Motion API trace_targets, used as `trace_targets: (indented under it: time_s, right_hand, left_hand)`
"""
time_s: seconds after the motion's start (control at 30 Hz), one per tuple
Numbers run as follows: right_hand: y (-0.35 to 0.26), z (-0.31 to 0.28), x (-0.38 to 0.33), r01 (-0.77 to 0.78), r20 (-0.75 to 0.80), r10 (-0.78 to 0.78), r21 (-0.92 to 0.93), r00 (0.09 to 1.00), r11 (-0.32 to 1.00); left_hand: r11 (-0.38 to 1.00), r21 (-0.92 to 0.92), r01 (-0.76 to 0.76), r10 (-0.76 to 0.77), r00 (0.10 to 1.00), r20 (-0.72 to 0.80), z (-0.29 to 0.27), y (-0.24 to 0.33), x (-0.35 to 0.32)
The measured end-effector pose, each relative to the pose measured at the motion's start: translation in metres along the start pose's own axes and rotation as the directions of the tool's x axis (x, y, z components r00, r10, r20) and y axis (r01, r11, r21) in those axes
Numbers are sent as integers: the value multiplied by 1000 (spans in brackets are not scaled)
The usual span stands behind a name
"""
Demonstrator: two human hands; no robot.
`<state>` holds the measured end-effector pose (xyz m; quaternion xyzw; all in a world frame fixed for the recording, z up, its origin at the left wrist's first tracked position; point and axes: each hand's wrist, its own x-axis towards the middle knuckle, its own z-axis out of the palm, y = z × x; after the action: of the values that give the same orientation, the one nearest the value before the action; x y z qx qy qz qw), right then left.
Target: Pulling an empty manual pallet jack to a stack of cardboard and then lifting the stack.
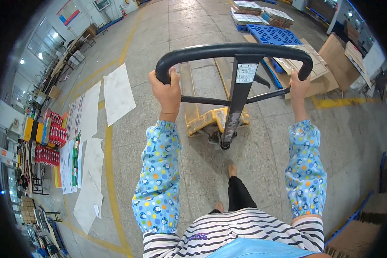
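Both my arms reach forward to the black looped handle (219, 50) of a yellow pallet truck (202, 123). My left hand (167, 92) is wrapped round the left side of the loop. On its right side my right hand (299, 88) is closed in the same way. A dark lever (262, 81) sticks out beside the handle's upright shaft (241, 92), out of my fingers' reach. The truck's yellow forks stretch away from me along the floor, with no load showing on them. Blue dotted sleeve covers are on both forearms.
Ahead right lie a blue plastic pallet (273, 34), cardboard sheets (320, 62) and stacked packages (249, 19). White sheets (118, 92) lie on the floor at left, beside a yellow floor line (110, 172). Red-and-white packs (47, 155) stand farther left. Brown cardboard (357, 238) is at the lower right.
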<state>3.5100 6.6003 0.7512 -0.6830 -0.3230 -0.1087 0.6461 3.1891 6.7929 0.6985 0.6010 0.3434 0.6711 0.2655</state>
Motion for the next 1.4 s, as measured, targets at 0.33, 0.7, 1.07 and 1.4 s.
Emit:
trace_targets:
  time_s: [0.33,0.7,1.07,1.4]
  right_hand:
    - [8,14,14,25,9,-26,106,1000,994]
    - [4,16,21,107,-12,-107,41,994,993]
    - [22,14,27,73,-42,-70,78,997,994]
    - [18,12,63,172,-133,-176,-37,975,984]
  left_hand:
    - [998,-56,0,-1,1000,-16,-8,5,0]
    - [997,25,-68,69,997,-45,-5,13,1]
    - [996,-80,-35,36,999,20,14,18,4]
    - [984,-10,-179,179,984,14,28,22,23]
